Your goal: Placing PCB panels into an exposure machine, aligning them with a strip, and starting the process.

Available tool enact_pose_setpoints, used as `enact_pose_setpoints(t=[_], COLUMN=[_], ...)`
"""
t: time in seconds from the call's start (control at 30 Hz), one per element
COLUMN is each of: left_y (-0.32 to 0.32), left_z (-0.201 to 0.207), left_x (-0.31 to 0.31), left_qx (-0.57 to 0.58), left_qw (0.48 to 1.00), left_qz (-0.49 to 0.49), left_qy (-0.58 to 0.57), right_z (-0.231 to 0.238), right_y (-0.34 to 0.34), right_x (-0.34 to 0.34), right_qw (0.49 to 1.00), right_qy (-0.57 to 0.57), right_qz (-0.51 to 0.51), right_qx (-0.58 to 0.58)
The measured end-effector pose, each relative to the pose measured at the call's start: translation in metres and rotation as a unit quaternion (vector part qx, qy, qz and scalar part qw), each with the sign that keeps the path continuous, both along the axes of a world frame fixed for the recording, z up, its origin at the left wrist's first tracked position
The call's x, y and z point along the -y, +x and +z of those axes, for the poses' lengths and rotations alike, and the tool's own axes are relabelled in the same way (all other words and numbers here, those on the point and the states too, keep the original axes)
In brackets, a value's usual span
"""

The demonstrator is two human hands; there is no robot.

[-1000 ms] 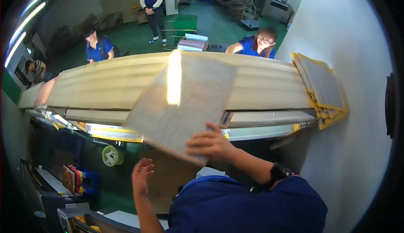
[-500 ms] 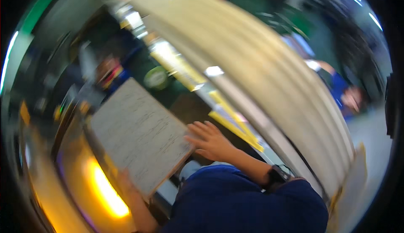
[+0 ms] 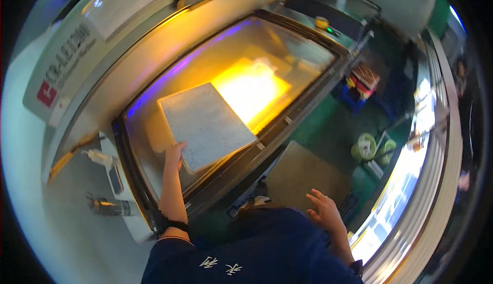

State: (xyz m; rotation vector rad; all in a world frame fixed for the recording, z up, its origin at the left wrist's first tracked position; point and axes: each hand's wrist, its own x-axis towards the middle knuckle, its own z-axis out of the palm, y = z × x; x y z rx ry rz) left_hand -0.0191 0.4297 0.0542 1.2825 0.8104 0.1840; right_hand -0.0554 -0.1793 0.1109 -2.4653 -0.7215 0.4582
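My left hand (image 3: 175, 154) grips the near left edge of a flat, rectangular grey board (image 3: 208, 127) with faint speckled marks. The board is over the glass bed (image 3: 308, 48) of a dark-framed machine, its right corner reaching the frame; whether it rests on the glass I cannot tell. Bright yellow light glows beside and beyond it. My right hand (image 3: 324, 209) is off the board, fingers apart and holding nothing, beside my body and near a brown flat surface (image 3: 308, 176).
The machine's pale raised cover (image 3: 77, 73) rises along the left. A phone (image 3: 115, 179) and a dark bottle (image 3: 110, 205) are at lower left. Green buckets (image 3: 363, 148) stand on the floor at right, with a long ribbed bench edge (image 3: 441, 155) beyond. A person stands at the far right.
My view has swung left to the machine. The board, earlier between both hands, is now over the glass bed in my left hand. My right hand has come away from it.
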Motion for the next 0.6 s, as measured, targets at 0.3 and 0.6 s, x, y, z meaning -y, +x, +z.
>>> enact_pose_setpoints(t=[0.3, 0.6], left_y=[0.025, 0.023], left_z=[-0.031, -0.043], left_x=[0.028, 0.001], left_qx=[-0.244, -0.270], left_qw=[0.705, 0.720], left_qz=[-0.226, -0.153], left_qy=[0.626, 0.620], right_z=[0.068, 0.314], right_y=[0.177, 0.303], right_x=[-0.166, -0.300], right_qw=[0.990, 0.776], right_qy=[0.000, 0.219], right_qz=[0.124, 0.045], right_qx=[0.068, 0.590])
